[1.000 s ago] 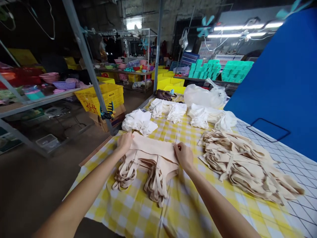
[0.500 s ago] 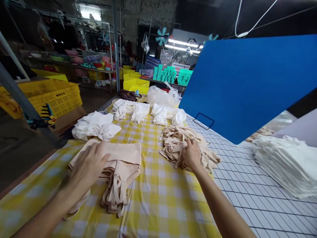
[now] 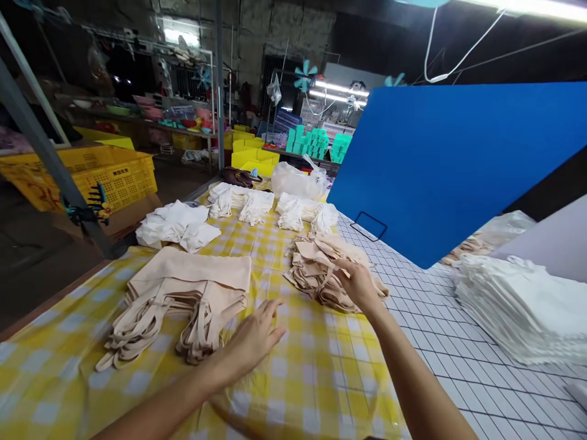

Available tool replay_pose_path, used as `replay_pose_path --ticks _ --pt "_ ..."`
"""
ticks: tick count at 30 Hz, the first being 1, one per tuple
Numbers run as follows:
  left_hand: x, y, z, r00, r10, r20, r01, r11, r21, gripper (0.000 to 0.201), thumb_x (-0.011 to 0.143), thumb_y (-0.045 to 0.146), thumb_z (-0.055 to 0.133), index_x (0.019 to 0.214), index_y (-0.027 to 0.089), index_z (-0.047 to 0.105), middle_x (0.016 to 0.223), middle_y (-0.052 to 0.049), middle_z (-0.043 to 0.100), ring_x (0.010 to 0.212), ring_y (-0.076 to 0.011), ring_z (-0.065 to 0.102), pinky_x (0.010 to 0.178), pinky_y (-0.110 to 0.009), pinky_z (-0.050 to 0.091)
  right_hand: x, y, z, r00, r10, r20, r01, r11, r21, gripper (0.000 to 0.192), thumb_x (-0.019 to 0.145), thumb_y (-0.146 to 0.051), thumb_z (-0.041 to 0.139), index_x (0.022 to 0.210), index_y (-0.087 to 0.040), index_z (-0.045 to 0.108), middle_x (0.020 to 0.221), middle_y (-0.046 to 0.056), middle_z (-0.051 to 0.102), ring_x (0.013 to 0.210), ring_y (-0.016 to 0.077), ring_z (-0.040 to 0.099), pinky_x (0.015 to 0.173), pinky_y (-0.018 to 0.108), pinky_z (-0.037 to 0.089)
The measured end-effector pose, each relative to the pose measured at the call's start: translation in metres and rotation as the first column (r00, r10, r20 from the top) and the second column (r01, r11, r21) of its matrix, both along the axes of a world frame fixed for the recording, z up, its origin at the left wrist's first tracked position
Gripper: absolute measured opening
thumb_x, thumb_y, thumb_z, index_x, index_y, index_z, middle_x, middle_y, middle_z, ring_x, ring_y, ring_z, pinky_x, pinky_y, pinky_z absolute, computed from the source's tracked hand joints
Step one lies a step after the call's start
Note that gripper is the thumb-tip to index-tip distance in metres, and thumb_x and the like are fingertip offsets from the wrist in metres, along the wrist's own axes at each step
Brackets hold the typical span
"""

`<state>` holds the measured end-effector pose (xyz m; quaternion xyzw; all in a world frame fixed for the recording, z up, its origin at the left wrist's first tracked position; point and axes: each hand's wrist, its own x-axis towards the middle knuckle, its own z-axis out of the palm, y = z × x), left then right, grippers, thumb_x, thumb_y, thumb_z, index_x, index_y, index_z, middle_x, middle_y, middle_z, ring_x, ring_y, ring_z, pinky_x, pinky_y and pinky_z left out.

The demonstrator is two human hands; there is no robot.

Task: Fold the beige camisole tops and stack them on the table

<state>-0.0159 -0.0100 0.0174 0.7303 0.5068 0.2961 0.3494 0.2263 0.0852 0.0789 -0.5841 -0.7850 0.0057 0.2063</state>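
My right hand [image 3: 358, 284] is at a loose heap of beige strappy garments [image 3: 316, 290], its fingertips pinching the edge of one beige garment [image 3: 316, 253] on top. My left hand [image 3: 257, 336] is over the checked cloth, between the heap and a neat stack; its fingers are spread and nothing is in it. That stack of beige strappy garments [image 3: 192, 272] lies flat to the left, with its straps hanging toward me in two bunches.
Two white garment stacks [image 3: 250, 198] and a crumpled white pile [image 3: 177, 223] lie farther back on the yellow checked tablecloth [image 3: 293, 366]. A blue board [image 3: 458, 165] slants over the right side, beside a tall white stack [image 3: 518, 305]. A metal post [image 3: 59, 165] stands left.
My left hand has left the neat beige stack and moved right, toward the heap. My right hand has risen slightly from inside the heap to its top layer.
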Motion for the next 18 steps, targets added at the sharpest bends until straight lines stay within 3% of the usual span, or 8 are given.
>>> replay_pose_path --ticks 4,6,9,14,15,16,18 --pt "0.018 0.008 -0.003 0.967 0.057 0.248 -0.013 0.985 -0.175 0.047 0.073 0.032 0.057 0.118 0.021 0.048 0.103 -0.008 0.056 0.08 -0.0175 0.056 0.073 -0.029 0.046 0.001 -0.04 0.026 0.962 0.203 -0.181 -0.173 0.97 0.168 0.025 0.083 -0.018 0.047 0.094 -0.021 0.068 0.1 0.008 0.068 0.097 0.0236 0.058 0.081 0.036 0.045" --pt "0.029 0.009 -0.002 0.906 0.124 0.404 0.024 0.94 -0.341 0.046 0.074 0.038 0.058 0.115 0.02 0.049 0.098 -0.007 0.056 0.077 -0.0152 0.057 0.068 -0.026 0.046 -0.004 -0.058 0.033 0.936 0.288 -0.203 -0.263 0.954 0.143 0.023 0.085 -0.021 0.047 0.091 -0.022 0.069 0.1 0.008 0.067 0.094 0.0223 0.058 0.079 0.036 0.046" --pt "0.043 0.007 -0.002 0.75 0.263 0.606 0.176 0.805 -0.567 0.043 0.074 0.048 0.059 0.104 0.018 0.052 0.094 -0.006 0.058 0.074 -0.0129 0.058 0.063 -0.023 0.046 -0.021 -0.087 0.029 0.895 0.385 -0.224 -0.394 0.919 0.006 0.022 0.087 -0.024 0.047 0.082 -0.021 0.069 0.087 0.007 0.067 0.082 0.0199 0.059 0.07 0.033 0.046" --pt "0.06 0.006 -0.008 0.563 0.437 0.702 0.494 0.503 -0.709 0.043 0.073 0.055 0.058 0.084 0.014 0.056 0.08 -0.008 0.062 0.066 -0.0154 0.06 0.059 -0.027 0.049 -0.062 -0.144 0.001 0.761 0.566 -0.317 -0.621 0.777 -0.101 0.022 0.088 -0.019 0.046 0.08 -0.02 0.066 0.082 0.005 0.065 0.085 0.0175 0.054 0.076 0.031 0.044" --pt "0.062 0.007 -0.01 0.524 0.481 0.703 0.514 0.48 -0.711 0.04 0.075 0.054 0.056 0.081 0.014 0.056 0.078 -0.008 0.062 0.065 -0.0156 0.061 0.059 -0.026 0.049 -0.069 -0.156 -0.004 0.742 0.587 -0.324 -0.65 0.749 -0.131 0.022 0.088 -0.018 0.046 0.078 -0.02 0.065 0.08 0.005 0.065 0.084 0.0168 0.054 0.077 0.03 0.043" --pt "0.063 0.009 -0.012 0.487 0.518 0.703 0.499 0.495 -0.711 0.036 0.078 0.05 0.056 0.078 0.014 0.056 0.075 -0.008 0.061 0.066 -0.0152 0.061 0.06 -0.025 0.05 -0.074 -0.167 -0.007 0.725 0.606 -0.327 -0.676 0.718 -0.168 0.023 0.088 -0.018 0.046 0.076 -0.019 0.065 0.076 0.004 0.063 0.08 0.0159 0.054 0.076 0.029 0.043" --pt "0.062 0.012 -0.015 0.446 0.549 0.707 0.406 0.58 -0.706 0.026 0.08 0.039 0.057 0.075 0.014 0.055 0.07 -0.005 0.06 0.061 -0.0128 0.06 0.056 -0.022 0.049 -0.08 -0.185 -0.011 0.68 0.65 -0.339 -0.732 0.634 -0.25 0.023 0.087 -0.019 0.046 0.073 -0.017 0.064 0.07 0.003 0.061 0.074 0.0141 0.053 0.072 0.026 0.044"
